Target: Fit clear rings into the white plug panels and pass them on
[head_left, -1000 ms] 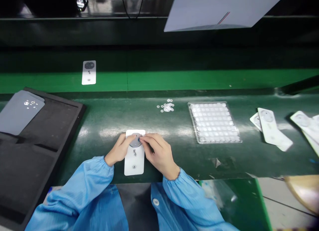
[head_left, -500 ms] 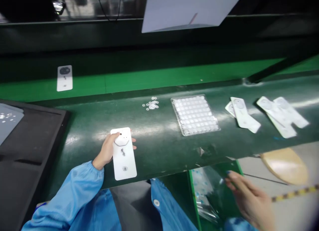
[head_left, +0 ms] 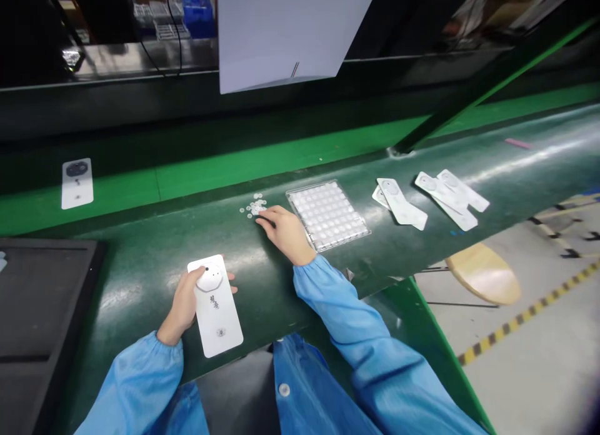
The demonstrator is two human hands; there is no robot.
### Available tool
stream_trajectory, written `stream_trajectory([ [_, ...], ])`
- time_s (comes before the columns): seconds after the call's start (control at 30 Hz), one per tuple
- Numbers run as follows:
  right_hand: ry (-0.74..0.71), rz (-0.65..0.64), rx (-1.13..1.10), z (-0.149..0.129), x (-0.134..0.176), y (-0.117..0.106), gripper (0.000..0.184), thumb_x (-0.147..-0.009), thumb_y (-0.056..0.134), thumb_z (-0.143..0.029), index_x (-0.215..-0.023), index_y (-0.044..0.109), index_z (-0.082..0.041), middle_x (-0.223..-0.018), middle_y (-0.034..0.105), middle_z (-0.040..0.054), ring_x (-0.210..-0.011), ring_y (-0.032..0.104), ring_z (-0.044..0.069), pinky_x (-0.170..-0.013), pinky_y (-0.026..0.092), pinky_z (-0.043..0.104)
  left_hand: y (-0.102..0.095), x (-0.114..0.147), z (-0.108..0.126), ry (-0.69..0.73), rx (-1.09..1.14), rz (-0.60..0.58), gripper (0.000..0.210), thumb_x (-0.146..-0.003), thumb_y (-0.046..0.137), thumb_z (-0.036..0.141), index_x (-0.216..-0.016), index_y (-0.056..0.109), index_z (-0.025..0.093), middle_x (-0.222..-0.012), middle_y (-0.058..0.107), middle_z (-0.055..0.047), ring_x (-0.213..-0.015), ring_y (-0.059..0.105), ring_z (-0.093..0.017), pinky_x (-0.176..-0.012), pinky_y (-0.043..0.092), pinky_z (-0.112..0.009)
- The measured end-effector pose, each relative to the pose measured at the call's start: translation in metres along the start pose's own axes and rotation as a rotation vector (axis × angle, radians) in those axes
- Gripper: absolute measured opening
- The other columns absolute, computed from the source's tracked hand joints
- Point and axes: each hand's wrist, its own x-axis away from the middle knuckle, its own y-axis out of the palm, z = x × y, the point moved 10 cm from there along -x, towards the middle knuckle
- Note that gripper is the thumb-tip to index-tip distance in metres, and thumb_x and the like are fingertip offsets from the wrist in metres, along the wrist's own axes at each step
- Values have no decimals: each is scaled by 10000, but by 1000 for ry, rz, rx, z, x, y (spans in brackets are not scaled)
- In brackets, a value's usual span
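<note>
Firm grip at lower left of centre: the left hand (head_left: 182, 302) has closed on a white panel (head_left: 218, 313), thumb on its front near the round camera-like area, other fingers behind with tips showing past the right edge. This hold, in my judgement, braces the panel from the back and leaves most of its printed face uncovered. The panel is tilted, round area uppermost, above the near part of the green bench (head_left: 267, 291).

Right hand (head_left: 287, 232), centre of frame: thumb and forefinger brought nearly together at the edge of a loose cluster of small clear discs (head_left: 254, 204). Whether a disc is between the fingertips cannot be told. A pinch of this kind probably suits pieces so small and thin.

The clear tray (head_left: 344, 242) lies just right of that hand, its white round pieces in rows, an order that likely keeps them separate and countable. Further panels (head_left: 398, 202) overlap at right of frame; a single panel (head_left: 77, 194) lies apart at left, presumably set aside, beyond the black tray (head_left: 89, 279)
</note>
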Motion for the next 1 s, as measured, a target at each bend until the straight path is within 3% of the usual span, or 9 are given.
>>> stream_trajectory([
  [0.1,45,-18,-39,7,-22,12,152,-909,648,-197,-803,758,-200,-939,729,113,-925,684,271,-935,518,400,1,0,-1,-7,4,5,718,-790,683,465,-1367,568,54,-926,793,-159,-754,771,-345,-572,598,-370],
  [0.2,90,7,-111,14,-24,8,213,-939,631,-296,-777,723,-193,-862,724,106,-846,677,249,-870,530,385,5,2,1,8,10,-24,790,-806,690,496,-1443,480,79,-946,787,-165,-758,771,-345,-598,605,-386],
  [0.37,211,-27,-338,10,-3,6,477,-973,516,-590,-867,690,-159,-681,652,48,-576,592,162,-536,492,284,-2,10,17,214,-110,30,837,-891,692,419,-1568,204,352,-1281,699,-113,-769,759,-245,-657,607,-361],
  [0.43,300,-101,-569,-1,15,16,472,-916,603,-621,-809,672,-167,-642,610,17,-524,528,129,-477,443,258,-6,13,25,323,-205,82,696,-905,688,389,-1511,351,325,-1323,674,-107,-851,744,-237,-695,590,-326],
  [0.5,407,-180,-814,-17,36,30,428,-844,724,-591,-757,666,-177,-622,587,-4,-514,488,110,-465,410,246,-8,17,33,435,-321,140,442,-912,685,370,-1328,609,245,-1229,718,-97,-930,716,-247,-774,566,-315],
  [0.57,473,-243,-934,-35,56,43,393,-818,775,-553,-741,679,-180,-601,581,-13,-507,474,103,-460,385,242,-6,21,41,533,-427,194,283,-882,728,337,-1135,759,213,-1110,759,-83,-972,696,-257,-871,536,-325],
  [0.73,473,-364,-957,-68,83,62,365,-812,795,-527,-740,714,-177,-558,582,-23,-451,466,93,-434,354,239,4,24,47,623,-508,177,232,-791,824,279,-1022,831,257,-1066,797,-65,-1017,715,-290,-987,512,-392],
  [0.83,429,-404,-881,-73,83,61,341,-809,803,-507,-783,752,-171,-565,593,-20,-446,482,92,-430,370,235,6,24,45,621,-524,133,131,-838,783,285,-952,845,267,-989,809,-61,-952,734,-287,-937,536,-399],
  [1.0,364,-428,-731,-73,77,51,336,-798,808,-503,-805,789,-168,-581,642,3,-441,488,96,-409,394,232,9,25,42,619,-600,83,206,-869,757,321,-1053,824,258,-1080,799,-63,-1014,725,-278,-950,530,-385],
])
